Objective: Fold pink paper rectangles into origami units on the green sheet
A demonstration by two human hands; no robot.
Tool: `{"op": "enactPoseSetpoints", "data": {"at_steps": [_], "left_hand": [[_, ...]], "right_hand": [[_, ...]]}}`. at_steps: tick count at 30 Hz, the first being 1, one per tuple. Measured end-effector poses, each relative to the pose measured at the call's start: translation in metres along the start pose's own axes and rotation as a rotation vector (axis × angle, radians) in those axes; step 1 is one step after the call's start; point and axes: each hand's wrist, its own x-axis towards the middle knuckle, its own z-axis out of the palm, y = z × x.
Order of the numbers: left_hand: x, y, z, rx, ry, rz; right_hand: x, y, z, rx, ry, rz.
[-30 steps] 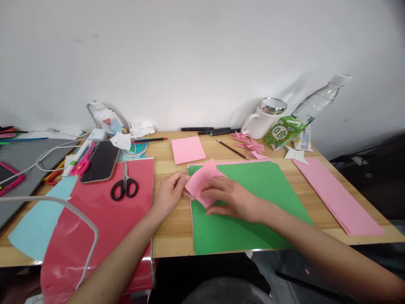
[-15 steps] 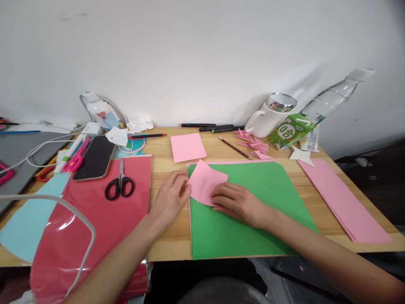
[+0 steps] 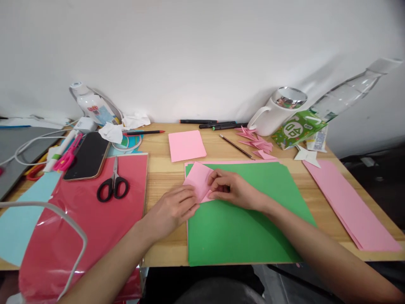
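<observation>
A pink square of paper (image 3: pixel 196 175) with crease lines lies over the left part of a green sheet stack (image 3: pixel 247 228). The fingers of my left hand (image 3: pixel 174 207) are closed on its left and lower edge, pressing it. At its right side my right hand (image 3: pixel 236 190) pinches a corner between thumb and fingertips, the edge lifted and folding inward. The fingers partly hide that corner. Just behind lies a stack of pink squares (image 3: pixel 187 145), apart from both hands.
Black scissors (image 3: pixel 113 183) and a phone (image 3: pixel 88 156) lie left on a red sheet pack (image 3: pixel 85 236), crossed by a white cable (image 3: pixel 84 240). A white mug (image 3: pixel 275 112), a tilted bottle (image 3: pixel 354 93), folded pink pieces (image 3: pixel 257 145) and pink strips (image 3: pixel 351 207) stand or lie right.
My left hand has moved right onto the paper's edge. My right hand has gone from resting on the paper to pinching its right corner. The view has shifted slightly.
</observation>
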Motion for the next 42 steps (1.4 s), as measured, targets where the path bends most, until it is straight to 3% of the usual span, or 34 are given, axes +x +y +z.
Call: {"op": "enactPoseSetpoints", "data": {"at_steps": [4,15,20,26,42], "left_hand": [[-0.002,0.003,-0.008,-0.011,-0.163,-0.053],[0.002,0.010,-0.004,0.271,-0.283,0.034],[0.000,0.018,-0.006,0.310,-0.383,0.000],[0.001,0.019,-0.015,0.170,-0.417,-0.124],[-0.001,0.021,-0.015,0.245,-0.423,-0.074]], "right_hand": [[0.001,0.000,0.002,0.007,0.059,0.028],[0.004,-0.001,0.011,0.071,0.151,0.132],[0.006,0.000,0.012,0.067,0.164,0.165],[0.007,-0.001,0.012,0.055,0.165,0.195],[0.009,0.000,0.013,0.055,0.174,0.214]]}}
